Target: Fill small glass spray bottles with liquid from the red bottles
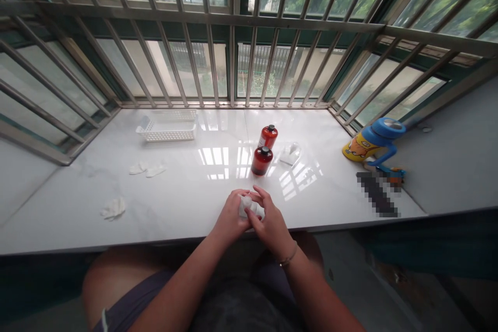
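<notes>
Near the front edge of the white counter, my left hand curls round a small whitish translucent thing. It looks like clear plastic, but its kind is hard to make out. My right hand meets it from the other side, thumb and fingers closed on the same thing. Just beyond my hands stands a dark red bottle with a black cap, upright. A second red bottle, also black-capped and with a pale label, stands right behind it. Right of the bottles lies a clear, crumpled-looking plastic piece.
A white perforated basket sits at the back left. Crumpled white pieces and another white piece, perhaps gloves, lie on the left. A blue and yellow drinking bottle leans at the right, by a blurred-out dark object. Barred windows close the back.
</notes>
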A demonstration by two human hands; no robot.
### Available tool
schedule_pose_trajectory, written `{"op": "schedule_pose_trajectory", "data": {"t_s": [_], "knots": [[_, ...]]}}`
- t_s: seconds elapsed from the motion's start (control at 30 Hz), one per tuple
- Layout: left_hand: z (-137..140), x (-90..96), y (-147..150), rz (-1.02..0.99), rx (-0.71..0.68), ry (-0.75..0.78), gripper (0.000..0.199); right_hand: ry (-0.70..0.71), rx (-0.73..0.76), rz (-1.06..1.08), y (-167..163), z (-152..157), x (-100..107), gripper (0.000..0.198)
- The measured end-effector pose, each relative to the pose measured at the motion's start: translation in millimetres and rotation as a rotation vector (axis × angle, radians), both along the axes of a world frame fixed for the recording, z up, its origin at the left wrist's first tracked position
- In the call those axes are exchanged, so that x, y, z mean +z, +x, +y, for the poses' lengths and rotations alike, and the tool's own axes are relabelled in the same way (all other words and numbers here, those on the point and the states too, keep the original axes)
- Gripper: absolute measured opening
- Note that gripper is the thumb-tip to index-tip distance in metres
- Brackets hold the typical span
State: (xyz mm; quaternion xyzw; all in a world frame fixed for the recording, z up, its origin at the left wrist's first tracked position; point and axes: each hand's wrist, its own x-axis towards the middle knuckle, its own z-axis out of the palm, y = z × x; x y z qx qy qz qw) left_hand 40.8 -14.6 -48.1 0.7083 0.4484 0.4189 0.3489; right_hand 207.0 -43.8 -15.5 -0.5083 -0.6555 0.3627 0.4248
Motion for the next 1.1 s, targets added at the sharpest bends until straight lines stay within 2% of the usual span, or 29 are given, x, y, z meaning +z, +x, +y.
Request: {"op": "schedule_pose_trajectory", "data": {"t_s": [0.13,0.27,0.33,0.47,0.6,0.7,0.83,1.03,1.1], "knots": [[-2,-0.2,0,0.003,0.019,-0.022,0.061,0.007,0.02,0.014,5,-4,-2,0.073],[-4,-2.1,0,0.031,0.03,-0.029,0.07,0.072,-0.21,0.058,20,-9,-12,0.042],[-5,-1.9,0,0.041,0.025,-0.035,0.07,0.084,-0.263,0.086,22,-10,-15,0.034],[-5,0.9,0,0.036,0.021,-0.031,0.067,0.086,-0.143,0.163,13,-13,-14,0.042],[-5,3.3,0,0.027,0.005,-0.022,0.064,0.022,-0.028,0.172,1,-17,-11,0.05],[-5,3.0,0,0.029,0.011,-0.026,0.066,-0.002,-0.048,0.146,3,-17,-11,0.048],[-5,2.3,0,0.033,0.02,-0.042,0.07,-0.007,-0.176,0.118,10,-15,-10,0.035],[-5,1.8,0,0.023,0.008,-0.036,0.068,0.005,-0.073,0.221,4,-16,-10,0.04],[-5,1.0,0,0.028,0.013,-0.035,0.069,-0.02,-0.102,0.211,5,-17,-12,0.034]]}}
